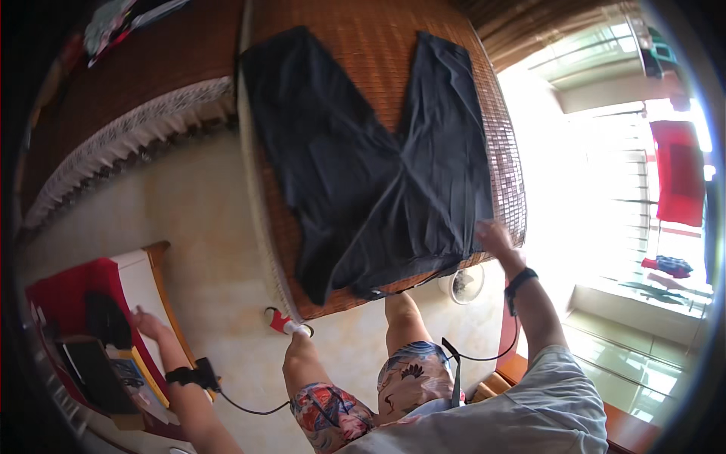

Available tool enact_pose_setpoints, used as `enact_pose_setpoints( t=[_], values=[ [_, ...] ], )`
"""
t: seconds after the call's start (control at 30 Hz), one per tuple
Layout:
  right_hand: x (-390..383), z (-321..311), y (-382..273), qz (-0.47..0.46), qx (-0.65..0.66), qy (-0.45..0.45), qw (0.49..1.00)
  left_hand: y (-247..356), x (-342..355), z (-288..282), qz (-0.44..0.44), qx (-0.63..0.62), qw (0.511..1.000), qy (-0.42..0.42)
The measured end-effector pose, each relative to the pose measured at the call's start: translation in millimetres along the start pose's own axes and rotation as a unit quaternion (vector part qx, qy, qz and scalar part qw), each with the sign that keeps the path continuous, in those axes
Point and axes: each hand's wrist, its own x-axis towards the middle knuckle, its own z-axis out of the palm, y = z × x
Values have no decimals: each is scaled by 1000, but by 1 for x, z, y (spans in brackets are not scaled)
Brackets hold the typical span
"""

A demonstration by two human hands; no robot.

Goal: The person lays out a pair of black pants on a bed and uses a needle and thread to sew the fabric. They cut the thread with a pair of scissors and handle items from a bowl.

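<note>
A pair of black trousers point(393, 174) lies spread on the brown woven mat, its legs pointing away from me and its waist toward my knees. At the waist end's right corner is my right hand point(497, 239), by the fabric's edge. Its fingers are smeared by motion, so their grip is unclear. Far off to the left, my left hand point(150, 324) hovers over a white bedside cabinet point(141, 284), beside a black bundle point(108, 319) on a red cloth point(83, 284). Its fingers look loosely apart, and I see nothing in them.
The woven mat point(355, 38) covers a bed. A brown sofa-like surface with a lace-trimmed edge point(151, 113) stands to the left. Under the bed's near right corner is a white round bin point(463, 285). Cables run from both wrist straps. A bright window with hanging laundry point(677, 174) is on the right.
</note>
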Motion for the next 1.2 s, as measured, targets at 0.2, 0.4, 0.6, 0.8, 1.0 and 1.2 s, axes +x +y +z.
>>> enact_pose_setpoints(
  t=[0.2,0.4,0.6,0.8,1.0,1.2],
  values=[
    [59,-16,208,251,110,157,949,413,-294,-50,156,-307,912,-223],
    [152,4,218,138,219,146,955,627,-474,-147,580,-308,653,-376],
    [240,-4,250,194,350,186,897,714,-530,-126,573,-327,643,-388],
    [311,-32,254,63,237,332,911,785,-474,-82,519,-333,721,-315],
    [371,-31,222,-5,145,336,931,798,-483,-64,568,-179,716,-364],
    [419,-56,225,191,199,222,935,797,-486,-57,553,-221,718,-360]
  ],
)
